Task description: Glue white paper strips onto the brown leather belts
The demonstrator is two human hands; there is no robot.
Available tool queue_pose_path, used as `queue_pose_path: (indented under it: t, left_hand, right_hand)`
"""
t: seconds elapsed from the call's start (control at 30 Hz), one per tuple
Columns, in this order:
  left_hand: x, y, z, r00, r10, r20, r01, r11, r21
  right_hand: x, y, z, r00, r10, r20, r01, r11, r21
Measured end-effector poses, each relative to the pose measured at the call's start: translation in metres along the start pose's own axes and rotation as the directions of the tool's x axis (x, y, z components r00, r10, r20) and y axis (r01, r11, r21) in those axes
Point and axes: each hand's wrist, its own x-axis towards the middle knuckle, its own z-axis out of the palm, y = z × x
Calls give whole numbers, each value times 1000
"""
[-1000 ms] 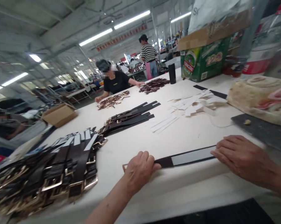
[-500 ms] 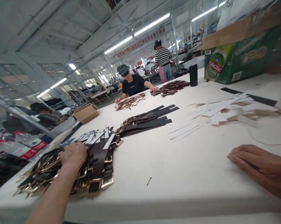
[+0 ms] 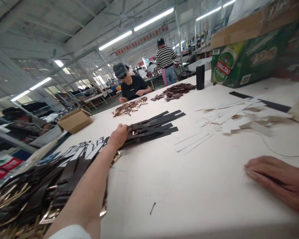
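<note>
Dark strap stack (image 3: 155,132) lay on counter (image 3: 189,186), long axis running right and away from left hand (image 3: 118,136), nearer, at its buckle end. Right hand (image 3: 276,177) well apart. Couldn't tell if either gripped anything.

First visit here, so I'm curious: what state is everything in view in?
Dark straps: lying flat, overlapping
Left hand: at the straps' near end, grip unclear
Right hand: fingers together
Buckled belts: heaped
White strips: loosely heaped
Maroon pieces: piled
Black cylinder: upright
Green box: standing
Brown box: looks open
Ceiling light: lit
</note>
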Motion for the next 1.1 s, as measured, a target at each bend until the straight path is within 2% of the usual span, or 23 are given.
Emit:
queue_pose_path:
  t: [0.07, 0.13, 0.2, 0.23, 0.27, 0.3, 0.37, 0.4, 0.47, 0.53, 0.6, 0.63, 0.67, 0.7, 0.77, 0.83, 0.87, 0.97, 1.1]
  left_hand:
    - [-3, 8, -34, 989, -44, -141, 43, 999, -9]
    - [-11, 31, -74, 947, 2, -322, -10, 1000, -23]
    - [-29, 67, -115, 874, 139, -465, -165, 986, -16]
    - [-42, 87, -132, 847, 213, -488, -248, 969, -8]
    - [-57, 106, -147, 832, 278, -480, -317, 948, -1]
    - [-74, 125, -158, 824, 325, -465, -365, 931, 3]
    - [-108, 154, -166, 825, 370, -427, -414, 910, -11]
    - [-123, 164, -164, 836, 377, -398, -421, 907, -25]
    - [-149, 175, -150, 872, 392, -294, -428, 902, -65]
    - [-165, 178, -129, 893, 429, -133, -445, 886, -128]
    - [-170, 178, -108, 862, 507, 2, -490, 835, -251]
    - [-168, 178, -99, 839, 543, 36, -502, 798, -332]
    - [-162, 178, -89, 831, 554, 44, -491, 769, -409]
    - [-153, 178, -81, 846, 533, 28, -460, 756, -466]
    - [-128, 179, -64, 906, 423, -27, -376, 771, -514]
    - [-99, 180, -47, 935, 346, -79, -336, 792, -509]
    - [-86, 180, -38, 931, 352, -95, -350, 789, -505]
    - [-56, 181, -18, 884, 452, -124, -448, 737, -506]
    - [-42, 182, -3, 836, 509, -206, -540, 693, -478]
  right_hand:
    - [19, -13, -10, 993, -70, 94, 74, 997, -33]
    - [49, -37, -22, 989, -150, 15, 150, 986, -74]
    - [84, -67, -32, 963, -245, -111, 233, 966, -111]
    - [99, -82, -35, 935, -310, -172, 288, 947, -144]
    - [111, -93, -37, 910, -370, -187, 341, 925, -168]
    - [119, -102, -38, 906, -386, -174, 359, 918, -167]
    - [121, -106, -37, 944, -324, -56, 318, 943, -99]
    - [115, -102, -36, 965, -260, 33, 262, 964, -54]
    - [95, -86, -34, 964, -180, 195, 189, 982, -27]
    - [70, -63, -33, 924, -219, 312, 262, 959, -105]
    - [47, -44, -33, 862, -302, 407, 404, 895, -191]
    - [38, -36, -32, 830, -330, 449, 457, 865, -209]
    - [30, -30, -32, 809, -342, 479, 484, 849, -212]
    - [24, -25, -32, 800, -340, 494, 488, 848, -206]
    - [17, -20, -31, 808, -314, 499, 455, 870, -190]
    - [14, -18, -30, 824, -287, 488, 410, 897, -165]
    - [13, -17, -29, 832, -281, 479, 391, 909, -146]
    - [14, -14, -29, 845, -271, 461, 347, 934, -87]
    - [15, -14, -30, 854, -261, 449, 319, 946, -57]
